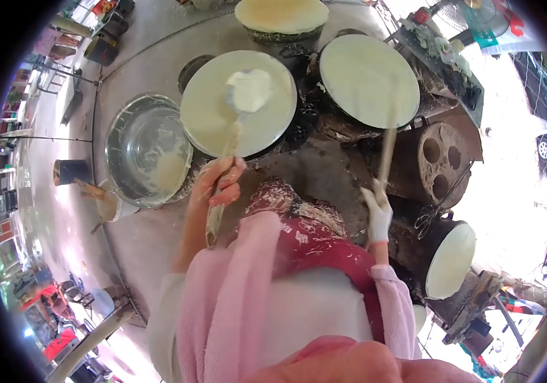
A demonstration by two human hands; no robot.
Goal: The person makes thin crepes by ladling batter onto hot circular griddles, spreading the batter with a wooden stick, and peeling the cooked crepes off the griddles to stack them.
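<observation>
My left hand is bare and wrapped round the handle of a ladle. White batter covers the ladle's head, over a round pale griddle surface coated with a thin layer. My right hand wears a white glove. Its fingers close round a long thin stick, blurred toward its far end. That end lies over a second round pale surface on the right; whether it touches cannot be made out.
A large metal basin with pale residue stands left of the first griddle. A domed round sits at the back. A rusty cylinder with three holes and another pale round are on the right. A fan stands at upper right.
</observation>
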